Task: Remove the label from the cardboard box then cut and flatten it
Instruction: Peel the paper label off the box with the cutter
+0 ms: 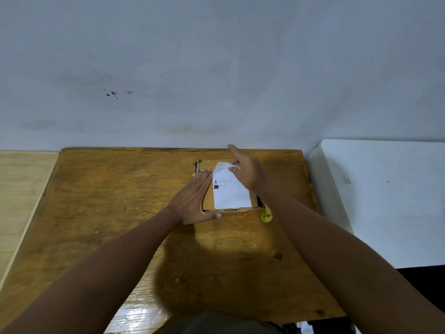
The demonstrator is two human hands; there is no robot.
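Observation:
A small brown cardboard box lies flat at the far middle of a wooden table. A white label with small black print covers most of its top. The label's far corner is peeled up and curled. My right hand pinches that lifted corner between thumb and fingers, index finger pointing away. My left hand lies flat, fingers together, pressing on the box's left side. A yellow cutter lies on the table by the box's near right corner, partly hidden under my right forearm.
A grey-white wall rises right behind the table's far edge. A white surface adjoins the table on the right, a pale wooden one on the left. The table's near half is bare wood.

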